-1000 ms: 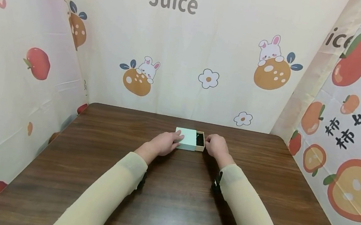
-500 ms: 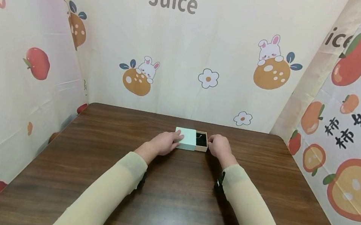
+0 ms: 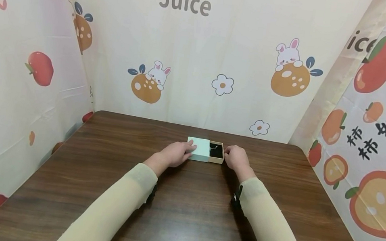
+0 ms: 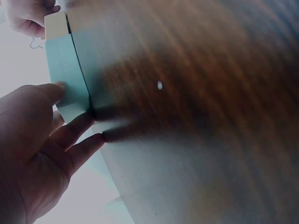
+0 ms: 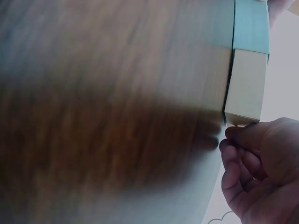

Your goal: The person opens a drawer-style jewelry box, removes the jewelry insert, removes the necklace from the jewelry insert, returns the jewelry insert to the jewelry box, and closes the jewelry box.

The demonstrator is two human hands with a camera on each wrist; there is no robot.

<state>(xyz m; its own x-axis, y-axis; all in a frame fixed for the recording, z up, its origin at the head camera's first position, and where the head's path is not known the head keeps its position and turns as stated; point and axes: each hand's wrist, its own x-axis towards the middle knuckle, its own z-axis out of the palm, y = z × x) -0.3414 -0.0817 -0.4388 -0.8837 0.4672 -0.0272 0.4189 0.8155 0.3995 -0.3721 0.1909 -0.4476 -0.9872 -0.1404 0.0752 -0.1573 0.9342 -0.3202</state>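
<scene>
A small drawer-style gift box lies near the table's far edge. Its mint-green sleeve [image 3: 199, 147] covers the left part, and the cream inner drawer [image 5: 247, 86] sticks out to the right. Inside, a black insert [image 3: 216, 153] bears a thin, shiny chain, possibly a necklace [image 3: 213, 147], partly under the sleeve. My left hand [image 3: 175, 153] holds the sleeve's left end, with the thumb [image 4: 55, 92] against its side. At the drawer's right end, my right hand [image 3: 237, 158] pinches with curled fingers; the exact bit between its fingertips is too small to make out.
The dark wooden table [image 3: 181, 212] stretches from the box toward me. A printed cloth [image 3: 202, 48] hangs close behind the far edge, with more fruit-patterned cloth on the left and right.
My right hand has moved slightly right and drawn the drawer farther out of the sleeve, so more of the black insert and chain shows. The left hand and sleeve have stayed put.
</scene>
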